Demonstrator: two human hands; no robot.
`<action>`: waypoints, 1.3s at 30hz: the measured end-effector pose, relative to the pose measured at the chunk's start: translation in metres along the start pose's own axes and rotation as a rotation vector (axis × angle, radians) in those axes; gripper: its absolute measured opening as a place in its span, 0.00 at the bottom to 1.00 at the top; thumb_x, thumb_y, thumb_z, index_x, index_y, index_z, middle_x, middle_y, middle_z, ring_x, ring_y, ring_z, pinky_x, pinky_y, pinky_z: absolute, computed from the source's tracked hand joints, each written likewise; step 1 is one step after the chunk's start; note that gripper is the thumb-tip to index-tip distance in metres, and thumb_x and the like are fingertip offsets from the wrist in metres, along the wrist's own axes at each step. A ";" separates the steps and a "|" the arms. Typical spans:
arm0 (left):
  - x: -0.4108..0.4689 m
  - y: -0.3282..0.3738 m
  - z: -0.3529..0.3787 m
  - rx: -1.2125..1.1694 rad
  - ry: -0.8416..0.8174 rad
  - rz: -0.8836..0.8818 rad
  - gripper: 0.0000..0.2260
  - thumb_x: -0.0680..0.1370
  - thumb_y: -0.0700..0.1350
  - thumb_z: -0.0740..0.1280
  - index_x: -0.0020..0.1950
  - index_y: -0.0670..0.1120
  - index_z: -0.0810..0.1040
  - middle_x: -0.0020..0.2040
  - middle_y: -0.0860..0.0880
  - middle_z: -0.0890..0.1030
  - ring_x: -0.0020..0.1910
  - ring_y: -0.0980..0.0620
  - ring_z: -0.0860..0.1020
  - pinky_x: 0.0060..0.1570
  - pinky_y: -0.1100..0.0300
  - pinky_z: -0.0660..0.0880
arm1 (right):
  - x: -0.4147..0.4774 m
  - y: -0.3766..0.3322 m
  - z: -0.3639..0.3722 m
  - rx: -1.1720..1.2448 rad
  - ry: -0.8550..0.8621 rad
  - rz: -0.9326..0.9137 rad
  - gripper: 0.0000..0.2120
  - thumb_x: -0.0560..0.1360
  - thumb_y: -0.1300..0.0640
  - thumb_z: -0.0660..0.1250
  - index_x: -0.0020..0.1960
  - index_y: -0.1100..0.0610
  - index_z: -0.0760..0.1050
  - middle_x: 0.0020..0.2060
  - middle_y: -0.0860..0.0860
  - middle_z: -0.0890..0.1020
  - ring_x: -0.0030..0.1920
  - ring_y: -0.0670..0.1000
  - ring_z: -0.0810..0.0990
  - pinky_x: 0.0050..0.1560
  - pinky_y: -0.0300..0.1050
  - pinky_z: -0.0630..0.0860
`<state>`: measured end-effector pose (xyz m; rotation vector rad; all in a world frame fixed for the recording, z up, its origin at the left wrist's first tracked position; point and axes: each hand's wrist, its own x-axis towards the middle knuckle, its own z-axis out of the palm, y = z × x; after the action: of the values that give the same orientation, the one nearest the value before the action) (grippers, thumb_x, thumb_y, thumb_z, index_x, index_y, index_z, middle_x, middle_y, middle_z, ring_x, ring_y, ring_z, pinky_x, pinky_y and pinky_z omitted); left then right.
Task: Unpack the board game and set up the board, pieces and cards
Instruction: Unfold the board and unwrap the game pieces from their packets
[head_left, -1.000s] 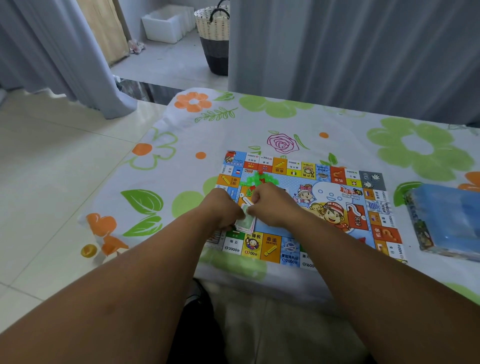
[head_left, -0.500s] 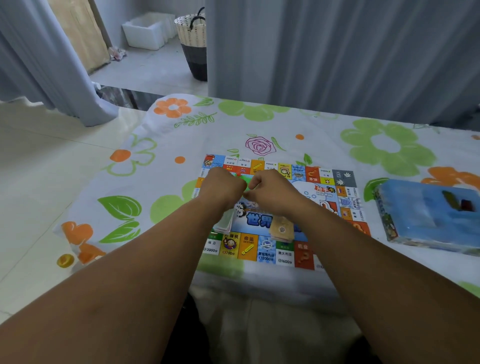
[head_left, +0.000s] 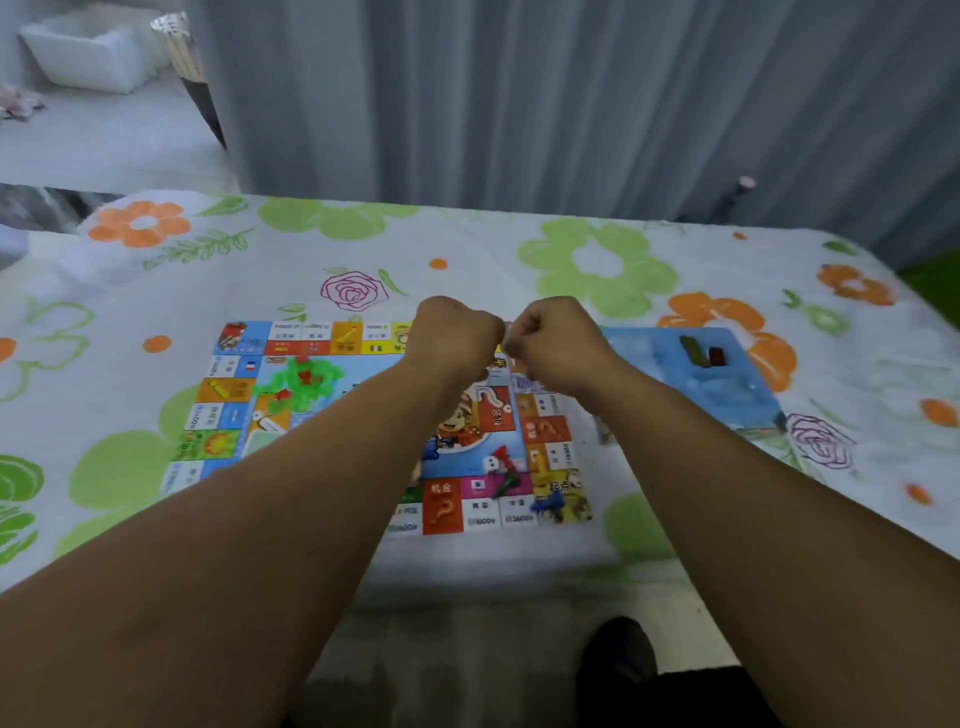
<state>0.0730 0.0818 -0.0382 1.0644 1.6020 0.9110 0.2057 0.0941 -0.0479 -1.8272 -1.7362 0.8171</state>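
Grey curtains (head_left: 519, 104) hang behind a table (head_left: 519, 249) draped in floral cloth

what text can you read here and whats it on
"机会" above a "?": red square on the near edge of the game board.
"起点": yellow corner square of the board.
Prices, the other squares and the blue box: too blurred to read.

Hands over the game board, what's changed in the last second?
The left hand and right hand have moved from the game board's near left part to its far right corner, by the blue box, knuckles close together. Whether they pinch anything is hidden. The game board, blue box and green and red pieces stayed put.
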 end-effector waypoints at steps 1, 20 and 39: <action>-0.002 0.006 0.014 0.033 -0.033 0.019 0.06 0.73 0.35 0.67 0.37 0.40 0.74 0.38 0.40 0.77 0.37 0.44 0.77 0.44 0.48 0.80 | 0.002 0.010 -0.011 -0.014 0.030 0.012 0.05 0.71 0.61 0.69 0.40 0.64 0.79 0.37 0.62 0.83 0.41 0.64 0.83 0.44 0.62 0.81; 0.009 -0.004 0.177 0.686 -0.243 0.437 0.29 0.76 0.46 0.69 0.76 0.45 0.66 0.77 0.45 0.64 0.78 0.44 0.57 0.76 0.51 0.55 | 0.027 0.152 -0.146 -0.604 -0.068 -0.038 0.10 0.71 0.70 0.68 0.42 0.55 0.79 0.49 0.55 0.80 0.48 0.59 0.78 0.43 0.46 0.72; 0.020 -0.022 0.202 0.896 -0.264 0.437 0.32 0.79 0.55 0.65 0.78 0.43 0.62 0.80 0.44 0.58 0.80 0.44 0.52 0.78 0.44 0.51 | 0.043 0.153 -0.163 -0.761 -0.206 -0.187 0.10 0.69 0.60 0.78 0.48 0.51 0.82 0.48 0.48 0.79 0.49 0.54 0.79 0.51 0.51 0.78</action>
<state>0.2606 0.1069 -0.1150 2.1165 1.5881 0.2459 0.4297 0.1343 -0.0450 -2.0163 -2.5491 0.2765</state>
